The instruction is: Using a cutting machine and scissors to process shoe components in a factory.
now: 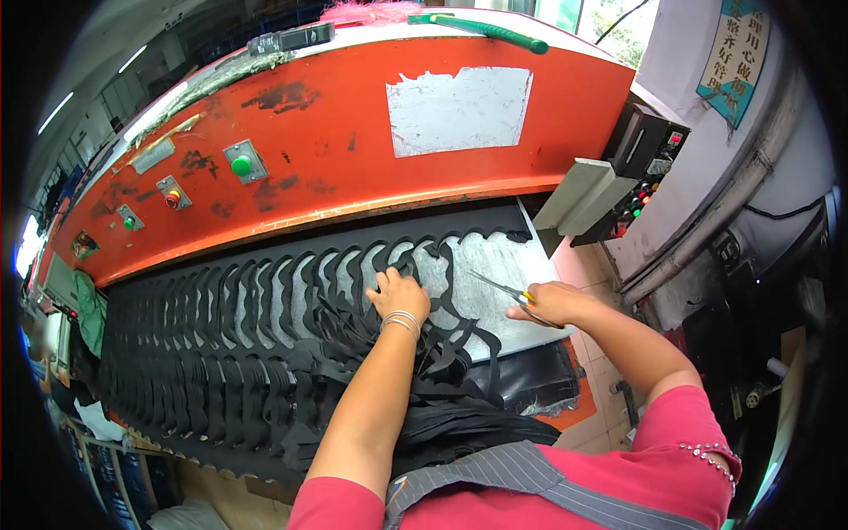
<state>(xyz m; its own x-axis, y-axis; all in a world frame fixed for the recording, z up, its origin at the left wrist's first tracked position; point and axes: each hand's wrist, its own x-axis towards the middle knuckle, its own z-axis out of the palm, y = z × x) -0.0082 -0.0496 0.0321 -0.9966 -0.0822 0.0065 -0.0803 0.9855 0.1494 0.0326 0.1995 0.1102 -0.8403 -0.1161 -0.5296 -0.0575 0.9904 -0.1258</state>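
My left hand (398,295), with bangles at the wrist, presses flat on black cut-out fabric scrap (238,344) that lies in a web of strips over the white cutting bed (495,283). My right hand (549,303) grips a pair of scissors (499,287) with yellow at the handle. The blades point left over the white bed, toward the fabric edge near my left hand. Bunched black strips pile up in front of my body.
A big orange press head (353,124) with a green button (241,165) and other buttons hangs over the bed. A black control box (649,150) with small lights sits at the right. A green-handled tool (486,31) lies on top of the machine.
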